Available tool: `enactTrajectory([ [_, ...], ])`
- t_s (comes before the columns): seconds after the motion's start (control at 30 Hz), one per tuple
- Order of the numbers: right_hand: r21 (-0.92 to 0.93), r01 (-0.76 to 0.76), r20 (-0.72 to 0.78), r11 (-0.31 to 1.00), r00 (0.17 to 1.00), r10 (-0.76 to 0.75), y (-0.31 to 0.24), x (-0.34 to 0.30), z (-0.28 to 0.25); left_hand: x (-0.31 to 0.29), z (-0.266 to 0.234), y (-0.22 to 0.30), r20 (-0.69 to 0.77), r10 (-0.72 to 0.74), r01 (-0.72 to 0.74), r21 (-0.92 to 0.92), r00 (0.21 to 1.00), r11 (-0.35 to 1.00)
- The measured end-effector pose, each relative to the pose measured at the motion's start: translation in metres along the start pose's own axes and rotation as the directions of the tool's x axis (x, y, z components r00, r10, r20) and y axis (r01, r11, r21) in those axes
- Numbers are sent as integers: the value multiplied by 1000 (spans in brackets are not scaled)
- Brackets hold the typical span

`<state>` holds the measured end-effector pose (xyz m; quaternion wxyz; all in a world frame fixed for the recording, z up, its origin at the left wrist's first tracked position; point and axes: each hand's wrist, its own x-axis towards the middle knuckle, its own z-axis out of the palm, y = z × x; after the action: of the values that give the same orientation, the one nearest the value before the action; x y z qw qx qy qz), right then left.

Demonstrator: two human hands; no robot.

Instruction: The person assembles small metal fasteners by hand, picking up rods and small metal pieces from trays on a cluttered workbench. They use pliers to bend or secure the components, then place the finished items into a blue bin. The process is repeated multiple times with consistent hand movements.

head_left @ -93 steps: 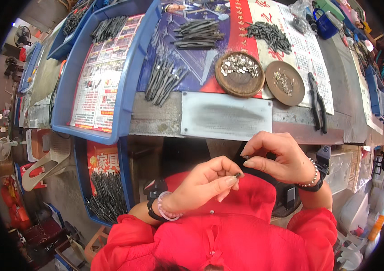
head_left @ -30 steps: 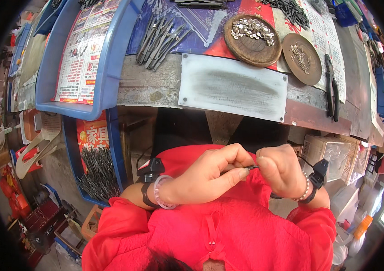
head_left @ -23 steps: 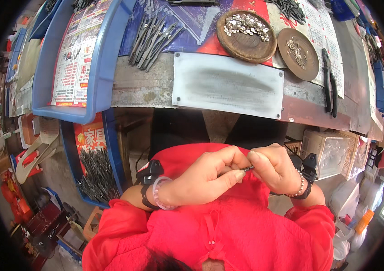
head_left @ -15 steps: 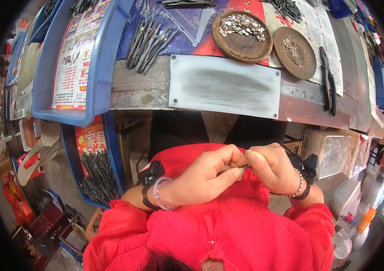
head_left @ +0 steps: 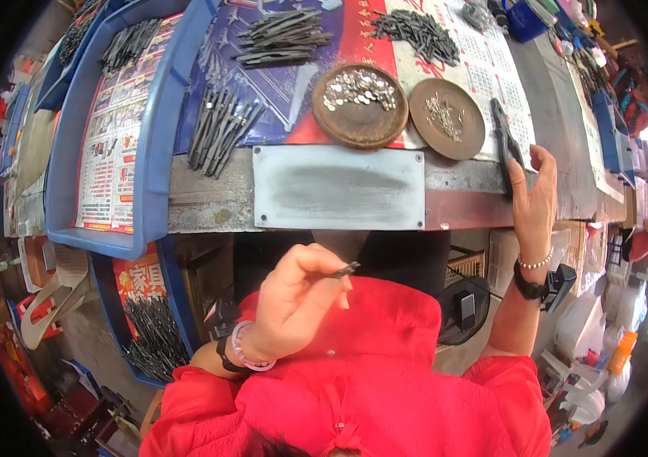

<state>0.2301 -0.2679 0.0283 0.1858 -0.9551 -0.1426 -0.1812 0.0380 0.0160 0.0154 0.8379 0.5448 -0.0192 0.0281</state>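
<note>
My left hand [head_left: 297, 301] is raised over my lap, pinching a small dark metal piece [head_left: 345, 270] between thumb and fingertips; most of that piece is hidden by the fingers. At the right part of the bench edge, my right hand [head_left: 533, 202] has thumb and forefinger apart beside black-handled pliers [head_left: 504, 141]. Its thumb is at the near end of the pliers' handles, seemingly touching them. The pliers lie on the bench, jaws pointing away from me. To their left are a brown dish of thin small metal pieces [head_left: 457, 145] and a wooden dish of shiny round pieces [head_left: 347, 135].
A white plate [head_left: 339, 213] with a grey smudge is fixed at the bench's front edge. Dark slender metal parts [head_left: 221, 129] lie behind it on the left, with more piles [head_left: 419, 36] farther back. Blue trays [head_left: 158, 167] stand at the left; one below holds many dark parts [head_left: 155, 335].
My hands have parted. The right one has moved from my lap up to the pliers, while the left keeps the dark piece and has shifted left. The view has shifted, showing more of the far bench.
</note>
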Motion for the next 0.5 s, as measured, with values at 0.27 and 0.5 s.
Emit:
enactTrajectory([
  [0.27, -263, 84, 65, 961, 996, -69, 36, 9, 36, 4, -33, 7, -193, 287, -281, 60, 938, 958],
  [0.5, 344, -414, 246, 843, 906, 344, 16, 6, 3, 19, -63, 14, -326, 392, -365, 144, 860, 920],
])
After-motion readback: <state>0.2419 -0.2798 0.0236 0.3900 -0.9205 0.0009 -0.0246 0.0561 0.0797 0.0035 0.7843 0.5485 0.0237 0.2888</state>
